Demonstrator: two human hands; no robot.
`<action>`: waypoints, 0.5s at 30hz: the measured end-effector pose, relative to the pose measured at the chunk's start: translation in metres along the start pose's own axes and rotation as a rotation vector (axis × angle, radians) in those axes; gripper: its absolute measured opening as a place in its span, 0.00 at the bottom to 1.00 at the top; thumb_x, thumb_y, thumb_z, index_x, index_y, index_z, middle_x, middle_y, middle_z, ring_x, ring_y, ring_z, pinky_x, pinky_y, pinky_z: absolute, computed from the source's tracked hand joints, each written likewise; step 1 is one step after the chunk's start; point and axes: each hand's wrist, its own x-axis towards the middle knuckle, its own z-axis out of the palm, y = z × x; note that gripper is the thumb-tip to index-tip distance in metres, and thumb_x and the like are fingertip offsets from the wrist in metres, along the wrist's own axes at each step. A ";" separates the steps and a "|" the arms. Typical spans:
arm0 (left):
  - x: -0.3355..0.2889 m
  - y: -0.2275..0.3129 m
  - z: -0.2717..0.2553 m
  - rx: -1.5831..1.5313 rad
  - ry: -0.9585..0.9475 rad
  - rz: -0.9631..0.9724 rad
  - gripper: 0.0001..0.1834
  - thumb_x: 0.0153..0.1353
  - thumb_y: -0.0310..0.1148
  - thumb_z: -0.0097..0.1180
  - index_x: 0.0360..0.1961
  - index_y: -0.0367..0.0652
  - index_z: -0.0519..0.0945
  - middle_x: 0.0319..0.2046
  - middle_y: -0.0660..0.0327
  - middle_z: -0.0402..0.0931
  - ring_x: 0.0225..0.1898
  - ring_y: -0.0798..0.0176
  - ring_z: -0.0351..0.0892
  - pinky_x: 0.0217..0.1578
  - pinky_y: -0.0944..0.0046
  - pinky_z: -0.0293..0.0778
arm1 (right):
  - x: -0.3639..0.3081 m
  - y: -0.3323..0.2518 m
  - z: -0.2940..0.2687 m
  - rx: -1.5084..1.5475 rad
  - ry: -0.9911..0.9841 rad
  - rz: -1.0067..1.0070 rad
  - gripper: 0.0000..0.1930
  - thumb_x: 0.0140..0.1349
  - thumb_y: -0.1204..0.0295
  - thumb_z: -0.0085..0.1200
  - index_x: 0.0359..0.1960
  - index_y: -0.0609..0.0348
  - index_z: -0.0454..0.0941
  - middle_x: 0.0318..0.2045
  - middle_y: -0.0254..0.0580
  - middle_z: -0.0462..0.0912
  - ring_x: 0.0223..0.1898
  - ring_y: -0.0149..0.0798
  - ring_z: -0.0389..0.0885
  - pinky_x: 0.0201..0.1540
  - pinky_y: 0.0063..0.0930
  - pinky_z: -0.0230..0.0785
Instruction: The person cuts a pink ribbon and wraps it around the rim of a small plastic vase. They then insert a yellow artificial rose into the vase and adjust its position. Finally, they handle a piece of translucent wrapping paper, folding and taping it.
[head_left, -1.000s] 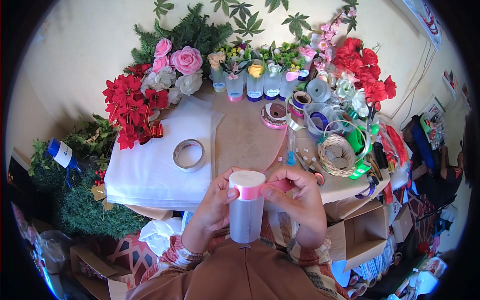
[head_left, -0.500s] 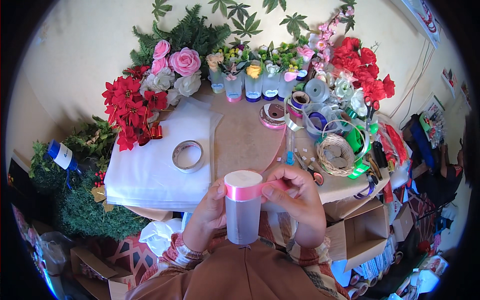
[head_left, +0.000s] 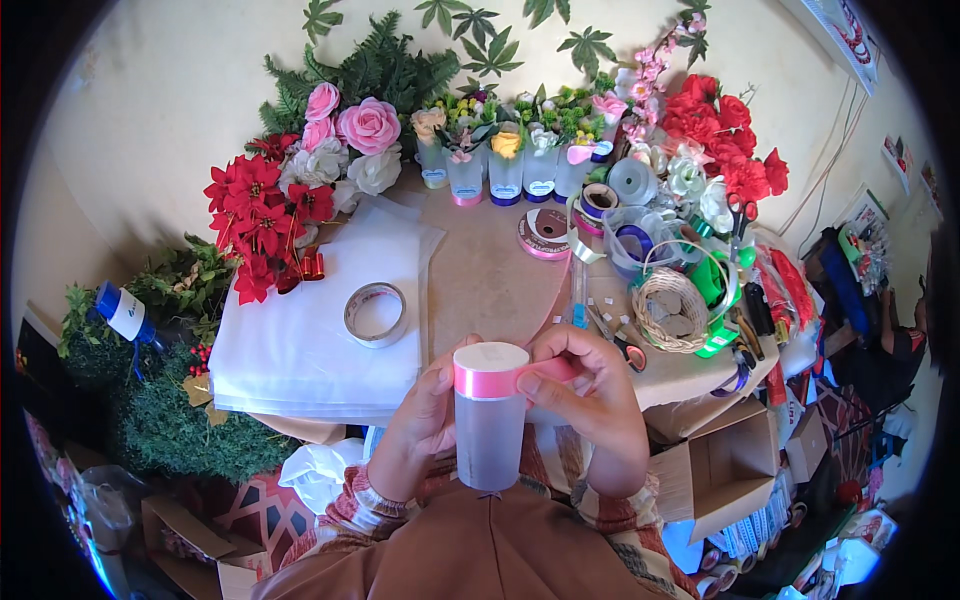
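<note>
A frosted, translucent cup (head_left: 489, 445) is held upside down in front of me, its white base facing up. Around its base end runs a shiny pink ribbon (head_left: 485, 384). My left hand (head_left: 425, 415) is closed on the cup's left side, thumb near the ribbon. With thumb and fingers, my right hand (head_left: 590, 395) pinches the ribbon at the cup's right side. From there the ribbon trails up to a pink ribbon spool (head_left: 546, 236) lying on the table.
A tape roll (head_left: 376, 314) rests on clear plastic sheets (head_left: 290, 350) at left. Several flower-filled cups (head_left: 506, 180) line the back. At right are a wicker basket (head_left: 668, 308), scissors (head_left: 631, 354) and a blue cutter (head_left: 580, 312). An open cardboard box (head_left: 730, 460) sits below the table's right edge.
The cup has shifted slightly right. My right thumb has slid a little left along the ribbon, closer against the cup's side. My left hand keeps its grip.
</note>
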 end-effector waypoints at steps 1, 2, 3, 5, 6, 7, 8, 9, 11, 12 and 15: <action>0.000 0.000 0.000 -0.006 -0.009 0.001 0.27 0.51 0.50 0.60 0.41 0.42 0.66 0.43 0.57 0.71 0.44 0.61 0.75 0.44 0.61 0.76 | 0.001 0.000 0.000 -0.020 0.008 -0.039 0.09 0.52 0.72 0.61 0.27 0.61 0.73 0.26 0.31 0.74 0.29 0.21 0.69 0.33 0.15 0.62; 0.000 0.000 -0.002 -0.010 -0.011 0.002 0.26 0.52 0.50 0.59 0.41 0.42 0.66 0.43 0.57 0.71 0.44 0.62 0.75 0.44 0.61 0.75 | 0.002 0.001 0.001 -0.039 0.013 -0.077 0.09 0.52 0.72 0.61 0.26 0.60 0.73 0.26 0.31 0.74 0.29 0.21 0.69 0.33 0.15 0.61; 0.000 0.000 -0.006 -0.013 -0.012 0.002 0.25 0.52 0.49 0.59 0.41 0.42 0.66 0.43 0.57 0.71 0.44 0.63 0.75 0.44 0.62 0.75 | 0.002 0.001 0.001 -0.058 0.019 -0.116 0.09 0.52 0.73 0.61 0.26 0.60 0.73 0.26 0.31 0.73 0.29 0.21 0.69 0.32 0.15 0.61; 0.000 0.001 -0.005 0.008 0.017 -0.006 0.23 0.54 0.47 0.57 0.41 0.42 0.66 0.43 0.58 0.71 0.44 0.64 0.74 0.43 0.63 0.75 | 0.002 0.000 -0.001 -0.060 -0.010 -0.076 0.09 0.52 0.73 0.61 0.27 0.60 0.72 0.26 0.30 0.73 0.29 0.20 0.68 0.32 0.15 0.61; -0.001 0.003 -0.001 0.032 0.047 -0.014 0.22 0.55 0.46 0.56 0.40 0.42 0.66 0.43 0.58 0.70 0.44 0.65 0.74 0.43 0.63 0.75 | 0.002 0.000 -0.002 -0.063 -0.025 -0.056 0.09 0.52 0.73 0.61 0.27 0.60 0.72 0.26 0.29 0.73 0.29 0.20 0.68 0.32 0.14 0.60; -0.002 0.005 0.003 0.057 0.078 -0.022 0.20 0.57 0.45 0.55 0.40 0.42 0.66 0.43 0.58 0.70 0.45 0.66 0.74 0.42 0.64 0.76 | 0.002 0.000 -0.001 -0.049 -0.015 -0.051 0.09 0.52 0.74 0.61 0.27 0.60 0.72 0.26 0.29 0.72 0.29 0.19 0.68 0.32 0.14 0.60; -0.001 0.006 0.008 0.075 0.079 -0.012 0.18 0.58 0.43 0.54 0.40 0.42 0.65 0.43 0.59 0.70 0.45 0.66 0.74 0.42 0.64 0.75 | 0.002 -0.001 -0.001 -0.033 -0.001 -0.048 0.09 0.52 0.74 0.61 0.27 0.60 0.72 0.26 0.29 0.72 0.29 0.19 0.68 0.32 0.14 0.60; 0.001 0.007 0.014 0.093 0.080 -0.003 0.16 0.59 0.42 0.52 0.40 0.43 0.65 0.43 0.59 0.70 0.45 0.66 0.74 0.42 0.64 0.75 | 0.001 -0.001 -0.001 -0.017 0.013 -0.044 0.09 0.52 0.74 0.61 0.26 0.60 0.71 0.26 0.28 0.72 0.29 0.19 0.67 0.32 0.14 0.60; 0.002 0.007 0.016 0.111 0.090 0.036 0.12 0.62 0.38 0.49 0.40 0.44 0.65 0.43 0.59 0.70 0.44 0.66 0.74 0.42 0.65 0.75 | 0.002 0.001 -0.002 -0.003 0.036 -0.052 0.08 0.52 0.75 0.61 0.26 0.60 0.71 0.26 0.28 0.72 0.29 0.18 0.67 0.31 0.13 0.60; 0.002 0.005 0.015 0.111 0.099 0.065 0.10 0.63 0.37 0.47 0.40 0.45 0.65 0.43 0.60 0.70 0.44 0.66 0.74 0.42 0.66 0.74 | 0.002 0.002 -0.001 0.004 0.045 -0.056 0.08 0.52 0.75 0.60 0.26 0.60 0.71 0.25 0.28 0.72 0.29 0.18 0.67 0.31 0.13 0.60; 0.000 0.003 0.008 0.144 0.107 0.127 0.06 0.65 0.34 0.44 0.39 0.47 0.64 0.42 0.61 0.70 0.43 0.67 0.73 0.44 0.66 0.72 | 0.002 -0.002 0.000 -0.025 0.087 -0.020 0.08 0.53 0.76 0.60 0.26 0.60 0.71 0.24 0.28 0.72 0.29 0.18 0.67 0.31 0.13 0.60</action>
